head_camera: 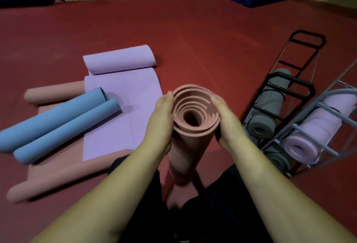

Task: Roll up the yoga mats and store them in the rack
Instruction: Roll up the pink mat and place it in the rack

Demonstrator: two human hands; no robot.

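The pink rolled mat point(193, 119) stands almost upright between the two hands, its upper end turned to the camera so that the spiral of layers is seen; its lower end goes down between the knees and is blurred there. The layers are not even: the outer turns are loose and the inner ones sit a little off centre.

The left hand point(161, 121) lies flat along the left side of the roll, with straight fingers pressing on it and the thumb tip at the top rim. The right hand point(222, 121) wraps the right side; its fingers curl around the roll behind, so it grips the mat.

I judge that the step in hand is to make the roll tight and square before storing it. To do it well, both hands should squeeze together and turn the roll inward, so the loose outer turn closes, and the top end could be tapped flat so no layer stands out.

To the right of the right fingers, near but apart, stand the black rack point(280, 96) with grey mats and the grey rack point(328, 127) with a lilac mat. To the left of the left fingers lie the purple mat point(123, 107), half unrolled, and the blue mat point(58, 123).
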